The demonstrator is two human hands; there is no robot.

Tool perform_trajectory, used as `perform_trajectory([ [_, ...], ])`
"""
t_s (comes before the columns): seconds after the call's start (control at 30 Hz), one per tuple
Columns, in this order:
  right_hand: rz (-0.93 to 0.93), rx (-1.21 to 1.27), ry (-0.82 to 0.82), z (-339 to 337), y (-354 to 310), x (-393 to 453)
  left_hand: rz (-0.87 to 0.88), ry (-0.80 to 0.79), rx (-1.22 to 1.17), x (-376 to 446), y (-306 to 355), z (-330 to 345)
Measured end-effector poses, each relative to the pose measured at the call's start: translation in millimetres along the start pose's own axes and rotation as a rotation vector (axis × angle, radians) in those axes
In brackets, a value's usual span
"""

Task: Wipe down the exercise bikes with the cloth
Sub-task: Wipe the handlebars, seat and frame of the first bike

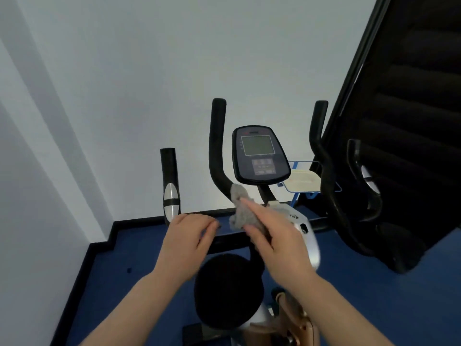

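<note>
An exercise bike stands in front of me, with a grey console (259, 156), black handlebars (216, 146) and a round black seat (228, 290). My right hand (277, 238) holds a grey cloth (243, 213) against the handlebar's lower bend, just left of the console post. My left hand (189, 236) grips the horizontal black bar (229, 239) below the left grip, which has a silver sensor (171, 202). The bike's silver frame cover (308, 236) shows behind my right hand.
A large black machine (404, 121) leans in on the right, close to the right handlebar (321, 156). A blue stand with a cream tray (303, 181) sits behind the console. White walls (112, 96) close the corner; the floor (139, 265) is blue.
</note>
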State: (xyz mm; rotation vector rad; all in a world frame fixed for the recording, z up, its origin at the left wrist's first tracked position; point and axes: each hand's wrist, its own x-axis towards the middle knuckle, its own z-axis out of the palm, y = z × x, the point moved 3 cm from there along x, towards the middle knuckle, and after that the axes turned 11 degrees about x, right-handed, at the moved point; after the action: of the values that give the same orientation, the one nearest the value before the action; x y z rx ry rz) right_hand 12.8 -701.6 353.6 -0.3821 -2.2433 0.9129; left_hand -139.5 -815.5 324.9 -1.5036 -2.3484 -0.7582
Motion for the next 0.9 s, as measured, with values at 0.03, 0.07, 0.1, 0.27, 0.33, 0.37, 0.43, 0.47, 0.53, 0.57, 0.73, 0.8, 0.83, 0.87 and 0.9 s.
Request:
perform_trajectory([
  [0.03, -0.07, -0.036, -0.066, 6.4, -5.0, 6.7, -0.011, 0.112, -0.068, -0.2, -5.9, -6.7],
  [0.07, -0.106, -0.084, -0.157, 12.4, -8.5, 14.7, -0.038, 0.212, -0.118, 0.4, -15.1, -12.9],
  [0.1, -0.118, -0.144, -0.258, 17.5, -11.3, 21.7, -0.074, 0.269, -0.162, 1.1, -26.6, -17.6],
  [0.27, -0.009, -0.455, -0.61, 51.4, -16.2, 38.9, 0.055, 0.052, -0.165, 17.4, -67.4, -18.6],
  [0.33, 0.054, -0.356, -0.668, 76.4, -24.9, 35.2, 0.174, -0.004, -0.062, 22.0, -78.0, -13.6],
  [0.37, 0.098, -0.305, -0.678, 83.0, -28.2, 33.5, 0.211, -0.016, -0.031, 24.1, -82.6, -12.2],
  [0.43, 0.217, -0.24, -0.694, 77.7, -27.1, 35.2, 0.25, -0.022, 0.013, 28.6, -90.3, -12.2],
  [0.47, 0.271, -0.223, -0.694, 70.5, -25.4, 35.2, 0.27, -0.023, 0.025, 29.7, -93.3, -12.4],
  [0.53, 0.327, -0.312, -0.632, 65.3, -25.8, 32.0, 0.304, -0.022, 0.023, 31.5, -97.7, -11.8],
  [0.57, 0.319, -0.43, -0.588, 72.0, -30.0, 29.3, 0.309, -0.018, 0.01, 32.1, -97.6, -10.8],
  [0.73, 0.372, -0.594, -0.511, 121.3, -50.7, 24.4, 0.315, 0.003, -0.066, 32.2, -95.3, -7.5],
  [0.8, 0.442, -0.536, -0.486, 109.1, -52.3, 22.7, 0.376, -0.005, -0.044, 36.8, -100.2, -11.1],
  [0.83, 0.479, -0.524, -0.46, 105.3, -53.3, 19.8, 0.415, -0.007, -0.021, 40.8, -102.9, -13.5],
  [0.87, 0.507, -0.55, -0.449, 106.4, -55.1, 16.7, 0.452, -0.008, 0.008, 45.7, -105.5, -15.8],
  [0.9, 0.52, -0.603, -0.464, 112.6, -59.3, 15.9, 0.482, -0.011, 0.037, 50.8, -107.4, -17.9],
])
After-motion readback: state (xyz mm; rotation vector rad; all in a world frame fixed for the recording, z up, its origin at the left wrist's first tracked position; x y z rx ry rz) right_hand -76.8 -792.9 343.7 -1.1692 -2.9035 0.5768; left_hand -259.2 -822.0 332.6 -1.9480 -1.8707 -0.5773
